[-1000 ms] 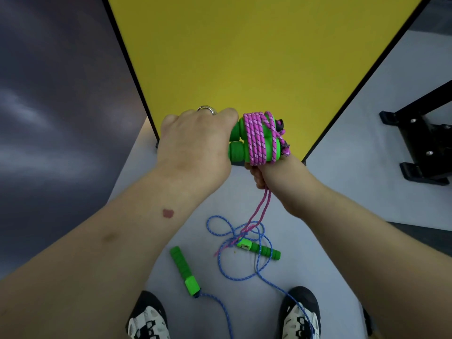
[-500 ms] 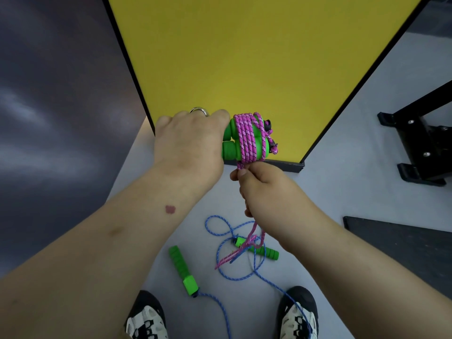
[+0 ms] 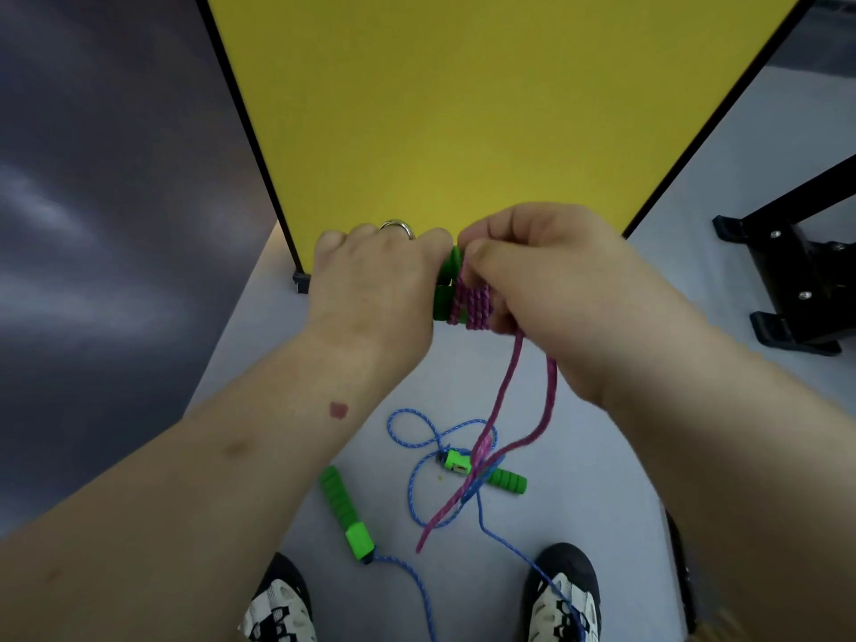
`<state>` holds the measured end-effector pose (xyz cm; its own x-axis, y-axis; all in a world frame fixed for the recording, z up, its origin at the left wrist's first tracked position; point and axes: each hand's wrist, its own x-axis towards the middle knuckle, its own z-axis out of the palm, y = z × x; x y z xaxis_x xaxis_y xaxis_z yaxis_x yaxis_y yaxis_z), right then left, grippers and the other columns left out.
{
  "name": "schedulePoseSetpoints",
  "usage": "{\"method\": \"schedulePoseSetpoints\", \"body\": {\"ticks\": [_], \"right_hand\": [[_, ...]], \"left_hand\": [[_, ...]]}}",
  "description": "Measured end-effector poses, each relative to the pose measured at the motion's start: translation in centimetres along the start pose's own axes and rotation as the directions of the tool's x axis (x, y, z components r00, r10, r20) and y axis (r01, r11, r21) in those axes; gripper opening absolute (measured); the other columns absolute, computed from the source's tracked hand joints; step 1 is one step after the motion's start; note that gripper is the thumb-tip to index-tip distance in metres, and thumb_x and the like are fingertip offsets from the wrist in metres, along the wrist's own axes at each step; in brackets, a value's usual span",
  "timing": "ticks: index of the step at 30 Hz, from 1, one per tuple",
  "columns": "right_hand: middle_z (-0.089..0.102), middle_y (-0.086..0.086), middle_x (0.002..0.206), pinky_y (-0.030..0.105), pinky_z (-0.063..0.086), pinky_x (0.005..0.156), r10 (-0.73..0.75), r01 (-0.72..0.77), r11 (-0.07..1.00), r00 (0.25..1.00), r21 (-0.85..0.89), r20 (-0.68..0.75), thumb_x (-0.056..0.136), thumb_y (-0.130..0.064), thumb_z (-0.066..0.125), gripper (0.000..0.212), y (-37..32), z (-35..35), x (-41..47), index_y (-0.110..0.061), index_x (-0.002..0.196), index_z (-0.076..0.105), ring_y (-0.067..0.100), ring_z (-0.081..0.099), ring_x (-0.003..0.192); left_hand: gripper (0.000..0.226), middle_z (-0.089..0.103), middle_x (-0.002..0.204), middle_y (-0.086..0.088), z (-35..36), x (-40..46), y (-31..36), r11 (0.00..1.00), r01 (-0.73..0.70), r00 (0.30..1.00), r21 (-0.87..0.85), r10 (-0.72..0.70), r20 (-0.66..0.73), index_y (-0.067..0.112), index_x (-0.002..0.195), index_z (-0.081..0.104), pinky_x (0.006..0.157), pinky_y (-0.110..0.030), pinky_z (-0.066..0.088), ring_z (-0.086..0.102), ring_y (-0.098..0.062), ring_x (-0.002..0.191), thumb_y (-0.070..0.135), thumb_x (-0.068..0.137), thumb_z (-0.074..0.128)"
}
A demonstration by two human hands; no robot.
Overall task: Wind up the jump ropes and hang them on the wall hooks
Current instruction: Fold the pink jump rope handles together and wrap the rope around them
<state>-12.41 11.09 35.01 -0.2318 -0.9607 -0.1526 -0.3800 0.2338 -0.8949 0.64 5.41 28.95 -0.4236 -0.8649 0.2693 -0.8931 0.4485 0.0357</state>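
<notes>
Hands, two, bare, held close together in front of a yellow panel (image 3: 486, 108). Left hand (image 3: 375, 280): fingers curled round the green handles (image 3: 448, 289) of the pink jump rope (image 3: 475, 303), a ring (image 3: 397, 227) on one finger; grip as in the earlier frames, though the hand now sits lower against the panel's bottom edge. Right hand (image 3: 546, 275): half a second ago it was below the bundle, pinching the rope under the handles; now it has come up and over, covering most of the wound coils, thumb and fingers pinching the pink cord at the top of the wrap. Pink jump rope, partly wound: several turns round the paired handles, visible only between the two hands; two loose strands (image 3: 509, 391) hang down from under the right hand, more of them showing than before, their ends reaching over the rope on the floor. Blue jump rope (image 3: 417, 456): unwound, lying in loose loops on the pale grey floor (image 3: 259, 363), unmoved; one green handle (image 3: 345, 516) left of centre, the other (image 3: 486, 474) among the loops beneath the pink strands. Shoes, two, black and white (image 3: 282, 604), at the bottom edge. Black metal stand (image 3: 796, 271), right.
</notes>
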Motion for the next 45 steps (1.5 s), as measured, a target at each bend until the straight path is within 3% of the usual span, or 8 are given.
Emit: {"method": "schedulePoseSetpoints", "body": {"ticks": [6,16,19,24,30,34,39,45], "right_hand": [[0.074,-0.008,0.073,0.040,0.055,0.066,-0.042,0.039,0.994,0.999,-0.099,-0.027,0.093,-0.015,0.053,0.022,-0.6,-1.4,3.1,-0.025,0.085,0.070,0.012,0.054,0.054],[0.074,-0.007,0.076,0.013,0.032,0.036,-0.116,0.149,0.908,0.988,-0.391,0.106,0.089,-0.031,0.074,0.008,0.3,-3.3,7.0,-0.024,0.090,0.077,0.001,0.040,0.036],[0.067,-0.006,0.071,0.012,0.029,0.037,-0.148,0.204,0.892,0.975,-0.404,0.166,0.087,-0.036,0.077,0.013,1.1,-3.4,7.6,-0.024,0.090,0.078,0.001,0.039,0.038],[0.054,0.007,0.072,0.015,0.027,0.039,-0.166,0.262,0.876,0.952,-0.405,0.256,0.088,-0.042,0.074,0.018,2.6,-3.4,8.3,-0.024,0.090,0.077,0.005,0.034,0.042],[0.045,0.001,0.058,0.021,0.030,0.042,-0.178,0.299,0.818,0.944,-0.491,0.278,0.093,-0.050,0.064,0.029,3.2,-3.0,8.5,-0.024,0.083,0.070,0.007,0.034,0.040],[0.043,0.008,0.067,0.028,0.027,0.049,-0.150,0.251,0.875,0.954,-0.415,0.260,0.092,-0.056,0.062,0.034,3.2,-3.4,8.7,-0.023,0.084,0.069,0.013,0.031,0.046],[0.031,0.000,0.057,0.027,0.023,0.047,-0.025,0.114,0.940,0.963,-0.323,0.268,0.088,-0.054,0.068,0.043,3.3,-4.2,8.7,-0.011,0.086,0.065,0.018,0.026,0.049],[0.036,-0.003,0.058,0.024,0.027,0.045,-0.158,0.244,0.915,0.949,-0.321,0.272,0.092,-0.048,0.067,0.032,2.7,-3.4,8.4,-0.017,0.086,0.068,0.012,0.030,0.044]], "left_hand": [[0.033,0.039,0.082,0.004,-0.4,-0.1,0.4,0.999,-0.044,0.999,0.015,0.044,0.003,0.032,0.094,0.036,0.075,-0.037,0.024,0.035,-0.024,0.079,0.011,0.081,0.057],[0.033,0.038,0.078,0.006,-0.9,-0.1,0.5,0.996,-0.088,0.996,-0.009,0.088,0.008,0.034,0.100,0.046,0.074,-0.037,0.021,0.035,-0.024,0.079,0.011,0.079,0.056],[0.036,0.036,0.077,0.007,-0.9,-0.1,0.3,0.993,-0.114,0.993,-0.005,0.114,0.033,0.036,0.093,0.035,0.073,-0.036,0.021,0.035,-0.023,0.079,0.011,0.079,0.057],[0.034,0.037,0.076,0.007,-0.8,0.2,-0.4,0.986,-0.166,0.983,-0.015,0.167,0.080,0.033,0.091,0.034,0.075,-0.035,0.024,0.037,-0.021,0.079,0.012,0.079,0.058],[0.033,0.040,0.076,0.007,-0.8,0.4,-0.9,0.988,-0.157,0.982,0.009,0.155,0.104,0.033,0.090,0.036,0.075,-0.036,0.027,0.040,-0.022,0.079,0.011,0.077,0.058],[0.033,0.039,0.076,0.006,-0.6,0.3,-1.2,0.993,-0.108,0.990,0.051,0.103,0.095,0.031,0.089,0.037,0.073,-0.037,0.025,0.039,-0.024,0.078,0.009,0.075,0.059],[0.036,0.040,0.077,0.005,-0.8,0.5,-2.0,0.996,-0.053,0.992,0.071,0.044,0.117,0.029,0.088,0.039,0.073,-0.037,0.025,0.041,-0.024,0.079,0.005,0.073,0.060],[0.033,0.040,0.077,0.008,-0.9,0.2,-0.6,0.987,-0.156,0.959,0.032,0.144,0.242,0.033,0.094,0.043,0.075,-0.037,0.023,0.042,-0.022,0.081,0.009,0.077,0.059]]}}
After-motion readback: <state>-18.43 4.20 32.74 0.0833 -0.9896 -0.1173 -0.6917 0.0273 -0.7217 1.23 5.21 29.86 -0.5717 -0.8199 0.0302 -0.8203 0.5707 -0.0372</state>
